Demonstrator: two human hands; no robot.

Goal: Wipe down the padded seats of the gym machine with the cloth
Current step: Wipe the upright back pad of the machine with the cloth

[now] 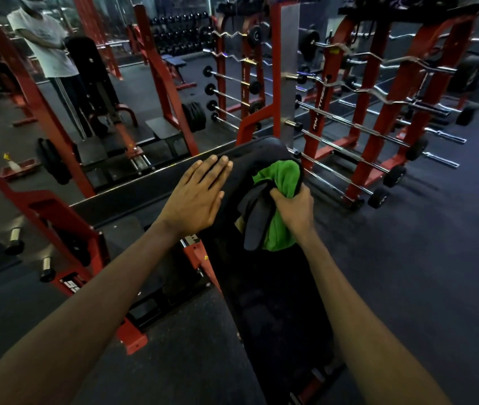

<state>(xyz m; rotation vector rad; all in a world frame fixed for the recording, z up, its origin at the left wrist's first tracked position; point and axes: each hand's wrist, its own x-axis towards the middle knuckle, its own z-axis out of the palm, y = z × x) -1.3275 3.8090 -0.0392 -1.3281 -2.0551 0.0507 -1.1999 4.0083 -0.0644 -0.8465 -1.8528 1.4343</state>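
Note:
A black padded seat point(279, 305) of a red-framed gym machine runs from the lower middle up to a rounded top end point(264, 150). My right hand point(293, 209) grips a bunched green cloth point(283, 182) with a dark grey fold hanging from it, held against the upper part of the pad. My left hand point(200, 194) lies flat with straight fingers on the pad's left side, just left of the cloth.
Red racks with barbells point(378, 92) stand close on the right. The machine's red frame point(65, 211) and weight pegs sit to the left. A person in a white shirt point(45, 45) stands at the far left by another machine. Dark rubber floor point(422, 258) lies to the right.

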